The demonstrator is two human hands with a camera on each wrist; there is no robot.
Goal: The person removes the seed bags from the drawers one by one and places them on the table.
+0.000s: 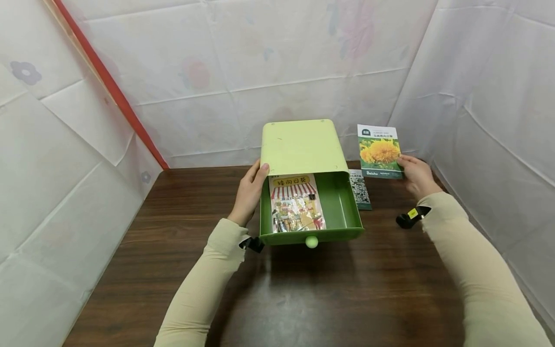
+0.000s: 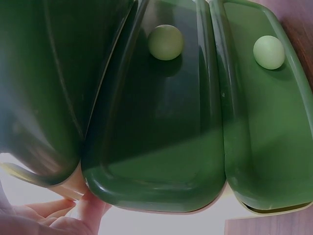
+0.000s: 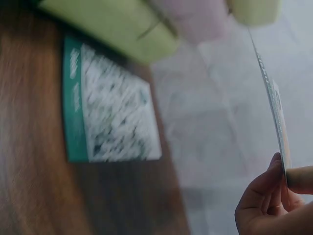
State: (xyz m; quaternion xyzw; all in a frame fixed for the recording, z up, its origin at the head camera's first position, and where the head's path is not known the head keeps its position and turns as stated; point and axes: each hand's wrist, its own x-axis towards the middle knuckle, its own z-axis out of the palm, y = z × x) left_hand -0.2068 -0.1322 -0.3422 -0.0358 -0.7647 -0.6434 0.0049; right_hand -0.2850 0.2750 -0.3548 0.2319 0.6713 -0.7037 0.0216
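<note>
On my head feed, the sunflower packet (image 1: 381,152) is right of centre, raised off the table and facing the camera. The right hand (image 1: 417,177) pinches its right edge between thumb and fingers; from the right wrist it shows nearly edge-on, so I can't tell whether a second packet sits behind it. My read of the step in hand: handling this packet beside the pulled-out drawer (image 1: 340,205) while the cabinet (image 1: 303,144) is braced. The next move, I judge, calls for a firm pinch on that edge, a steady cabinet and care around the drawer's rim.

At mid-frame, the left hand (image 1: 249,190) rests against the cabinet's left side, thumb at the top edge, fingers not wrapped round anything I can see. My left wrist feed shows two closed drawer fronts with round knobs.

Lettering: "Beishu" reads along the held packet's green foot, under a small Chinese title ending, I think, 向日葵. The striped-awning packet (image 1: 297,205), lying in the drawer's left half, reads 矮向日葵. The flat packet (image 1: 360,190), on the table right of the cabinet, has a green band whose lettering is too blurred to read.

Farther out, the dark wooden table (image 1: 173,231) meets pale sheeting (image 1: 173,58), with a red strip (image 1: 110,86) at upper left.
</note>
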